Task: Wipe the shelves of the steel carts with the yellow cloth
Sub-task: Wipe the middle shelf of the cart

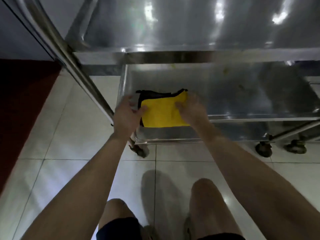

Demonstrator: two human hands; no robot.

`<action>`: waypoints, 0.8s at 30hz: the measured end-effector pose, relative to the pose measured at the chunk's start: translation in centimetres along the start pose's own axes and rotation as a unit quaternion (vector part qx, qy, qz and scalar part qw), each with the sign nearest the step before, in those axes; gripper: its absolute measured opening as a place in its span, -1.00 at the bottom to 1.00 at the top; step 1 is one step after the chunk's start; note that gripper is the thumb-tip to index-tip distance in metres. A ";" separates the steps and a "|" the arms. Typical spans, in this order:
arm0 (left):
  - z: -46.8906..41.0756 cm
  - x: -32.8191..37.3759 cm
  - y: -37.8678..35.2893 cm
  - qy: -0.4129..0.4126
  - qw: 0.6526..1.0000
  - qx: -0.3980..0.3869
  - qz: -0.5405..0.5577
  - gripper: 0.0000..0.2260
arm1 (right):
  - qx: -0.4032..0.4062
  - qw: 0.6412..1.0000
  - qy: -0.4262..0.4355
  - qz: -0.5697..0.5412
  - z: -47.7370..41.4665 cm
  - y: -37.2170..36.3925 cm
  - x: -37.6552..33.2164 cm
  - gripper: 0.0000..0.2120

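A folded yellow cloth [161,112] with a dark underside lies at the left end of the steel cart's lower shelf [233,94]. My left hand [129,115] grips the cloth's left edge, thumb on the yellow face. My right hand [190,110] pinches its right edge, fingers curled over the fabric. The cart's top shelf [190,23] fills the upper part of the view, above and beyond the hands.
A slanted steel handle tube [69,54] runs down the cart's left side, close to my left hand. Castor wheels [263,148] stand on the pale tiled floor [69,170]. A dark red mat [20,101] lies at the left. My bare legs show at the bottom.
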State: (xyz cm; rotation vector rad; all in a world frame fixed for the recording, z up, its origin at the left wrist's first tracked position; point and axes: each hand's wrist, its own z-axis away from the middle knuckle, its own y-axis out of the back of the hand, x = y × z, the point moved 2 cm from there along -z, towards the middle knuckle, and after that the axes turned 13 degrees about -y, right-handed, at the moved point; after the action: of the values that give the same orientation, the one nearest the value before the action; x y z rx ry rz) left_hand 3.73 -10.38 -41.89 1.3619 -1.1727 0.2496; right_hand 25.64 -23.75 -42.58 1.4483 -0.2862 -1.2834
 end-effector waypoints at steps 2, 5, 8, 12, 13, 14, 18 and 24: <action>1.4 -2.0 -0.2 -0.044 0.992 0.115 -0.019 -0.71 | 0.054 0.992 0.095 0.066 -0.5 -2.7 -0.4 -0.34; 4.0 -5.5 0.3 -0.090 0.955 0.282 -0.014 -0.65 | 0.076 0.961 0.215 0.158 0.3 -7.3 -0.6 -0.36; 1.7 -9.3 1.1 -0.095 0.923 0.374 -0.007 -0.41 | 0.060 0.952 0.181 0.241 -0.7 -10.3 -0.6 -0.30; -3.3 -10.0 0.7 -0.017 0.931 0.317 0.177 -0.56 | 0.046 0.952 0.184 0.242 -2.0 -10.1 -0.9 -0.26; -3.7 -10.1 0.5 -0.005 0.930 0.318 0.185 -0.51 | 0.038 0.952 0.182 0.243 -2.2 -9.8 -0.7 -0.26; -3.7 -10.1 0.4 -0.001 0.931 0.319 0.179 -0.48 | 0.033 0.953 0.176 0.242 -2.5 -9.5 -0.7 -0.25; -3.7 -10.7 0.0 -0.005 0.933 0.299 0.199 -0.62 | 0.000 0.960 0.122 0.250 -6.7 -8.5 -2.0 -0.24; -4.2 -11.7 -0.5 -0.017 0.924 0.312 0.220 -0.58 | -0.014 0.954 0.131 0.269 -10.7 -12.4 -10.6 -0.28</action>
State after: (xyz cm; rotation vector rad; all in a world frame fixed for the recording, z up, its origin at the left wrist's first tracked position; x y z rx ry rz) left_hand 0.83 -1.46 -50.14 1.6259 -1.4927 0.9953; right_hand 24.53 -5.48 -49.36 1.3724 -0.4451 -0.6451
